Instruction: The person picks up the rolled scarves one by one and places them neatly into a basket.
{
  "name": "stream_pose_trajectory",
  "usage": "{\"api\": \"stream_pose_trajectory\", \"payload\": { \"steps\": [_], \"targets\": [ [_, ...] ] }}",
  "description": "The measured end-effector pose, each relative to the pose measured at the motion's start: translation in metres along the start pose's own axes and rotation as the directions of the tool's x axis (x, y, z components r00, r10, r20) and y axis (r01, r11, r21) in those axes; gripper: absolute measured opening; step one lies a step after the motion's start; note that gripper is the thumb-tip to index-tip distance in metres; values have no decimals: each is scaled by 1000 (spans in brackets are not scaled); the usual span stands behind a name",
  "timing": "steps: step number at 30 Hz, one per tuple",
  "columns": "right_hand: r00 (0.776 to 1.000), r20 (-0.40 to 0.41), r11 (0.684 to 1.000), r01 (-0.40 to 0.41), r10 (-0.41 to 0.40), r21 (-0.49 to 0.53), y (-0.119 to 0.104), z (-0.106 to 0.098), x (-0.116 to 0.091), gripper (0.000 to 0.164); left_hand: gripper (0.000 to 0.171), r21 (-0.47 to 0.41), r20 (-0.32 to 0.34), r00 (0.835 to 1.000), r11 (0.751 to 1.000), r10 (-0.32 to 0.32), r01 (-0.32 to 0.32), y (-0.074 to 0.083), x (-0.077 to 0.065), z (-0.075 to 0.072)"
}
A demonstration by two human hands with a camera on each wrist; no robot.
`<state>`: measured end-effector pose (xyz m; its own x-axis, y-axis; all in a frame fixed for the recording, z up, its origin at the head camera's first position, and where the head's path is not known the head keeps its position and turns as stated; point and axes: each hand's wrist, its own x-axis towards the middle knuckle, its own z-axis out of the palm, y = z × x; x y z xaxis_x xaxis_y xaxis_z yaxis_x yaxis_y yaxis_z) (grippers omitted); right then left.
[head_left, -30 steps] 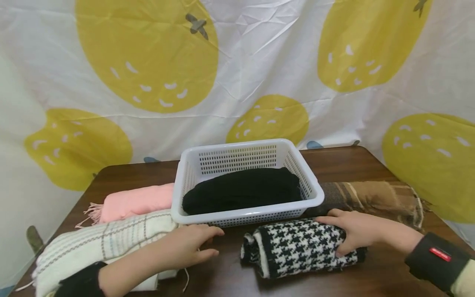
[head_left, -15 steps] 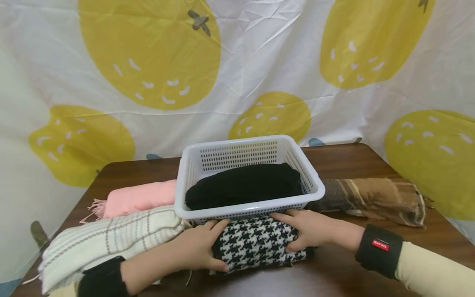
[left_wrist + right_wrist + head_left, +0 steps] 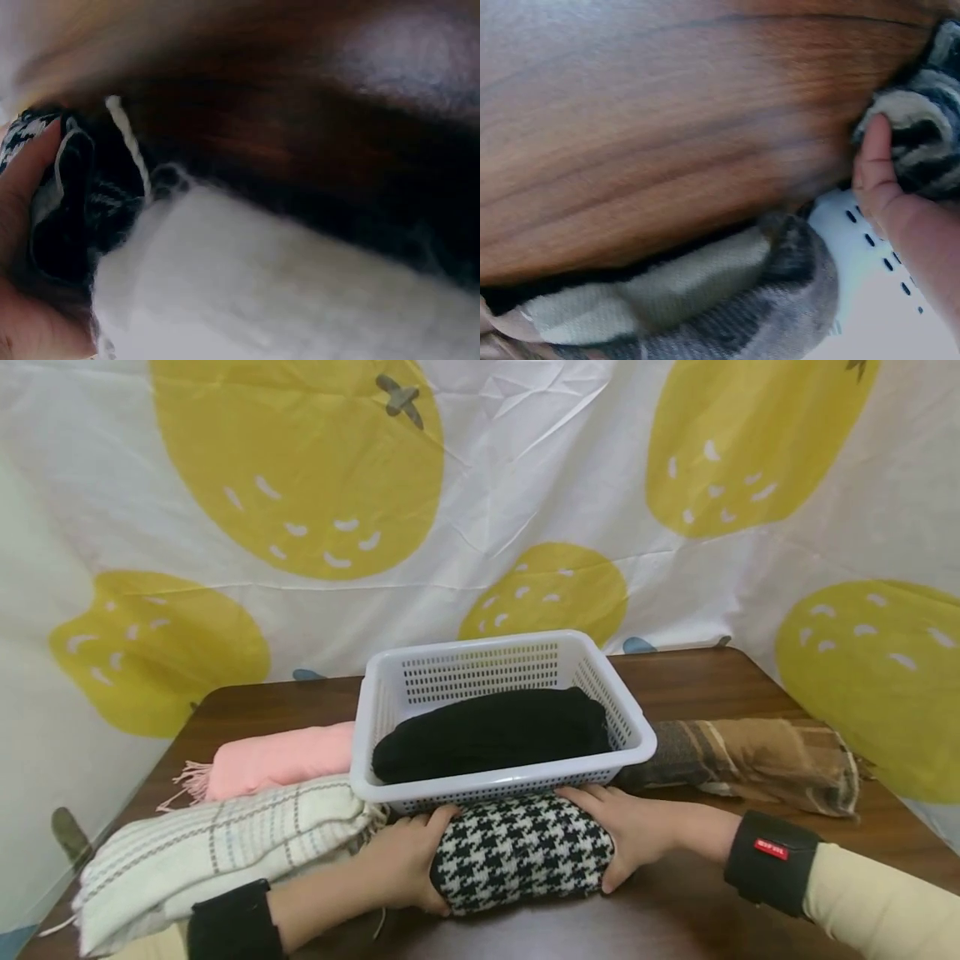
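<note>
A rolled black-and-white houndstooth scarf (image 3: 521, 857) lies on the table close in front of the white basket (image 3: 497, 784). My left hand (image 3: 405, 866) grips its left end, thumb on the near side and fingers over the far side. At the right end, my right hand (image 3: 628, 832) holds it the same way. The left wrist view shows the roll's dark layered end (image 3: 75, 202) between thumb and fingers. In the right wrist view a finger presses on the spiral end (image 3: 922, 127) of the roll. A folded black cloth (image 3: 495, 735) lies inside the basket.
A white checked scarf (image 3: 225, 847) lies at the left, partly behind my left forearm. Behind it is a pink fringed roll (image 3: 281, 760). A brown plaid roll (image 3: 757, 760) lies right of the basket. A lemon-print curtain (image 3: 480, 485) hangs behind the table (image 3: 675, 672).
The houndstooth scarf has moved left, to the front of the basket. My left hand has come onto its left end; my right hand has moved left with it and now grips the right end.
</note>
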<state>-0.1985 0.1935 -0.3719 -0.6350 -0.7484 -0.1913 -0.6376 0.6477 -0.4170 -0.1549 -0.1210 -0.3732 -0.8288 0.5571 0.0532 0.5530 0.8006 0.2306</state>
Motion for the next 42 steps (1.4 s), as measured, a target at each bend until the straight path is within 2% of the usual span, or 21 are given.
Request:
{"api": "stream_pose_trajectory", "payload": {
  "steps": [4, 7, 11, 17, 24, 27, 31, 35, 39, 42],
  "targets": [
    [994, -71, 996, 83, -84, -9, 7, 5, 5, 98, 91, -5, -57, 998, 1000, 27, -27, 0, 1, 3],
    [991, -89, 995, 100, -97, 25, 10, 6, 7, 93, 85, -29, -45, 999, 999, 25, -26, -1, 2, 3],
    [994, -85, 997, 68, -65, 29, 8, 3, 6, 90, 79, -118, 7, 1000, 993, -21, 22, -4, 5, 4],
    [997, -70, 998, -19, 23, 54, 1, -4, 7, 86, 69, -222, 16, 998, 972, -68, 70, -7, 10, 6],
    [997, -72, 992, 30, -21, 124, -3, -6, 5, 80, 61, -301, 4, 997, 951, -75, 73, -11, 10, 5],
    [999, -53, 984, 15, -5, 177, -9, -13, -1, 77, 60, -327, 12, 998, 942, -69, 69, -9, 8, 2],
    [1000, -10, 966, -14, 18, 257, -20, -27, -13, 76, 61, -356, 32, 997, 931, -75, 81, -2, 3, -9],
    [1000, 5, 960, -17, 16, 281, -37, -46, -28, 75, 63, -356, 56, 995, 929, -88, 102, 10, -4, -31],
    [999, -40, 980, 7, 1, 200, -55, -73, -40, 71, 66, -351, 43, 995, 932, -86, 95, 23, -11, -61],
    [994, -111, 993, 20, -8, 113, -64, -95, -43, 69, 64, -314, -21, 997, 948, -70, 60, 29, -10, -86]
  ]
}}
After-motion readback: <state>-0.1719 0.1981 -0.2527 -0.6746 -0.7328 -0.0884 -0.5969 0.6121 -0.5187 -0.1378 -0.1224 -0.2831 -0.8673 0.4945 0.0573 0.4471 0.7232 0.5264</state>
